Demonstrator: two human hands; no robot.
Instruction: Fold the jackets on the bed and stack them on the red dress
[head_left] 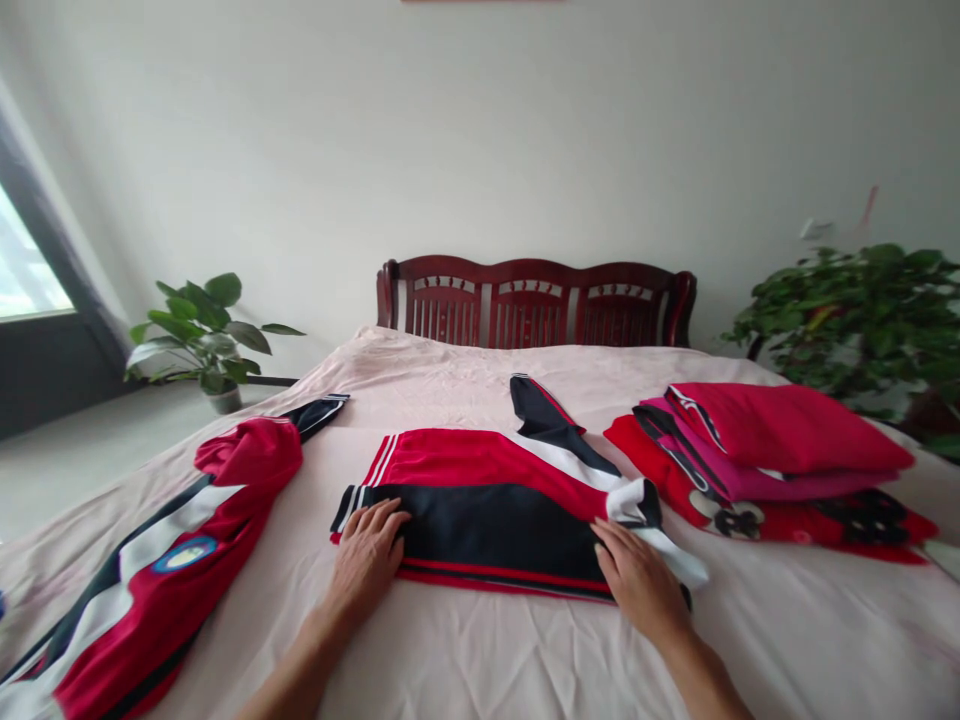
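Jacket (480,480) in red, black and white lies partly folded on the pale bedsheet (480,660), one black sleeve (544,410) pointing away from the person. The left hand (370,545) rests palm-down on its striped hem, fingers slightly spread; the right hand (637,575) lies on its other end near the white collar (630,500), fingers loosely together. Left of it, apart, lies another red jacket (225,530) with a round badge; to its right sits a stack of folded clothes (772,460). Beyond the bed stands a dark red wooden bench (529,300).

A partly folded red, navy and white jacket (487,520) lies flat on pale bedding (480,660).
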